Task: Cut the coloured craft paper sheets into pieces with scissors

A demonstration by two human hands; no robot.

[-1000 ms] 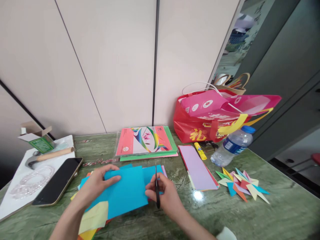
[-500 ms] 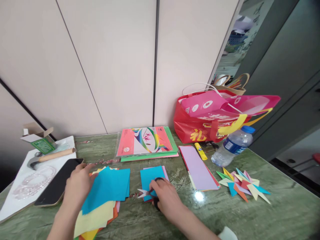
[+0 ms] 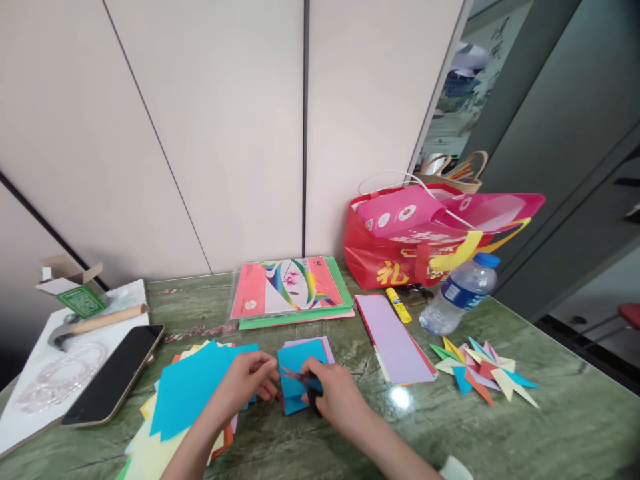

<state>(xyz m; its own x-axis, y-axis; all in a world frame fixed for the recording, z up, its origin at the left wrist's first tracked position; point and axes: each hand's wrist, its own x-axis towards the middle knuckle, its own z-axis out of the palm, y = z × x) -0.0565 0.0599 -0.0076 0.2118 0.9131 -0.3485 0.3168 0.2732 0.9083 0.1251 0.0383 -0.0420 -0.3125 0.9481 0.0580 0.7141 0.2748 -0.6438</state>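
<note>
Fingers of the right hand [image 3: 337, 390] are grasping the scissors [image 3: 303, 379] over the small blue-topped stack [image 3: 298, 356], while the left hand [image 3: 254, 379], loosely curled and apparently empty, is now leaving the larger sheets [image 3: 185, 393] for the blades, seemingly turning attention there.

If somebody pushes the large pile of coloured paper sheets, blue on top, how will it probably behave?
The large pile of coloured paper sheets would probably slide apart, since its edges are unevenly fanned. The sheets look thin, so lifted corners may bend. It lies flat, so tipping or rolling seems unlikely.
</note>
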